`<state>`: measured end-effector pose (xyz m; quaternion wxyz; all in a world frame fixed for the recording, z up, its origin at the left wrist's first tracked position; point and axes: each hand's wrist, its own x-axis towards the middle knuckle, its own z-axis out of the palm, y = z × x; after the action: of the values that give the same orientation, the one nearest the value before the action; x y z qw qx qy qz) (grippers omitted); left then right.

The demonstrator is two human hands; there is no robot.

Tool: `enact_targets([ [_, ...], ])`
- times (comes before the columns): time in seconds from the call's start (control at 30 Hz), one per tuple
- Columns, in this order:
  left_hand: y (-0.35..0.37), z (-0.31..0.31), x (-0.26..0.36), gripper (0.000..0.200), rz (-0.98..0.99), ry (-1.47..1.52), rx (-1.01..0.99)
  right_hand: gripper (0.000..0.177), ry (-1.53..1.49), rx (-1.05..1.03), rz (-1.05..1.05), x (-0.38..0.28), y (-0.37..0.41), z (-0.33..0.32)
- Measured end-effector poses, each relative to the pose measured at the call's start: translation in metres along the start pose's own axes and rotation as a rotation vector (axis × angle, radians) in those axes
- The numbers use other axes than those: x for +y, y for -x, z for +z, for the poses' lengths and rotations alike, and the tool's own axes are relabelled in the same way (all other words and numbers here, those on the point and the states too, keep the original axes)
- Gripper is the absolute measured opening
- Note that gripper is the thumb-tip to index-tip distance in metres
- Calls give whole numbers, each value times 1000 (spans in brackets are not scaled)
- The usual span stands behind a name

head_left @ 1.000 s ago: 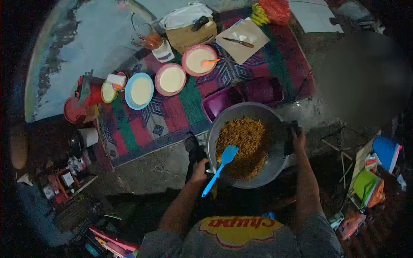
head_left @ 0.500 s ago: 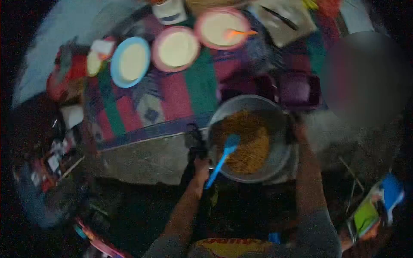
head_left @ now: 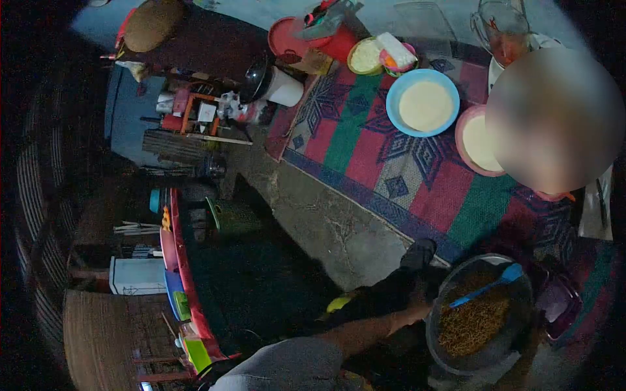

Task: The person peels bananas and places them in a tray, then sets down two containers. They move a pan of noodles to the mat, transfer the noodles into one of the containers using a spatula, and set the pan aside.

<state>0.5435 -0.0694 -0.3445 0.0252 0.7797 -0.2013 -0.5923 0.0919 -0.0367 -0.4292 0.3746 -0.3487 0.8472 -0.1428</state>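
Observation:
A large metal basin (head_left: 434,340) holds loose, brownish-orange food (head_left: 473,326) that looks like thin strands. Across the food lies a blue spatula (head_left: 486,288), its broad head toward the far right rim. At the basin's left rim is my left hand (head_left: 420,304), closed on the edge, with the fingers partly in shadow. My right hand cannot be made out in the dark on the basin's other side. Just right of the basin sits a purple plastic container (head_left: 562,307).
On the patterned mat (head_left: 352,124) are a blue bowl (head_left: 391,107) and a pink bowl (head_left: 462,146), both with pale contents. A white bucket (head_left: 284,88) and a red tub (head_left: 287,36) stand farther back. A blurred patch hides part of the right side.
The view has swung left, so the basin now appears at lower right. The spatula has shifted from leaning over the near rim to lying inside the basin.

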Motion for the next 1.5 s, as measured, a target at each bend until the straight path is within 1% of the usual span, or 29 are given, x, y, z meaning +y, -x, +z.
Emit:
enact_targets([
  [0.17,11,1,-18,59,-23,-6,-51,41,90,4,-45,-11,16,-2],
  [0.27,20,-8,-13,64,-5,29,-3,41,190,3,8,-22,30,-3],
  [0.33,18,1,-14,58,114,-11,17,41,239,-8,54,-26,29,-2],
  [0.37,18,2,-12,57,83,-79,-13,41,266,-14,80,-24,31,-2],
  [0.4,18,1,-7,55,59,-141,-26,41,385,-5,112,18,17,10],
  [0.43,34,0,-10,54,43,-198,-18,41,385,-4,122,22,34,1],
  [0.5,38,-3,1,52,8,-305,3,42,294,35,175,11,36,5],
  [0.53,42,-4,7,52,7,-306,2,42,294,35,176,-9,38,3],
  [0.57,47,-4,14,55,-9,-263,1,44,378,-29,309,-36,40,-2],
  [0.63,44,-4,7,58,-30,-221,0,46,463,-97,444,-34,43,-1],
  [0.7,37,-6,-7,65,-106,-394,11,49,185,-13,-21,-14,46,5],
  [0.73,34,-4,-10,65,-109,-396,11,49,185,-15,-18,-9,42,7],
  [0.8,33,-5,-11,75,-163,-258,2,50,317,-118,-47,-9,34,5],
  [0.83,35,-3,-11,75,-159,-260,-6,50,320,-111,-42,-1,28,8],
  [0.9,37,-1,-12,83,-168,-93,79,47,575,-165,47,24,20,18],
  [0.93,36,-2,-12,86,-169,-37,103,47,580,-156,52,43,16,22],
  [0.97,33,-5,-11,85,-213,-141,72,45,727,-115,-92,68,14,26],
  [1.0,30,-6,-10,85,-256,-245,43,44,798,-98,-164,60,18,25],
  [1.03,32,-4,-4,85,-258,-248,41,44,871,-75,-235,53,22,23],
  [1.07,39,-3,6,84,-293,-255,41,42,683,-68,-66,-6,34,13],
  [1.13,39,-1,8,84,-326,-267,39,41,491,-57,104,-28,40,8],
  [1.2,35,-4,5,80,-256,-327,24,41,499,-105,134,-10,33,9],
  [1.23,32,-6,-1,80,-254,-329,23,41,497,-102,136,-27,40,1],
  [1.27,29,-8,-10,77,-202,-290,-19,41,539,-121,122,-63,51,-15],
  [1.3,31,-7,-9,75,-150,-250,-61,41,560,-130,117,-65,55,-20],
  [1.33,32,-5,-7,75,-150,-251,-63,41,581,-138,111,-68,58,-24],
  [1.4,39,-2,-2,71,-91,-315,11,37,1207,663,-52,-29,58,-21],
  [1.43,43,-2,2,71,-94,-316,15,37,1205,659,-53,-52,62,-18],
  [1.5,48,-4,9,71,-211,-322,-51,33,661,500,-164,-93,66,5],
])
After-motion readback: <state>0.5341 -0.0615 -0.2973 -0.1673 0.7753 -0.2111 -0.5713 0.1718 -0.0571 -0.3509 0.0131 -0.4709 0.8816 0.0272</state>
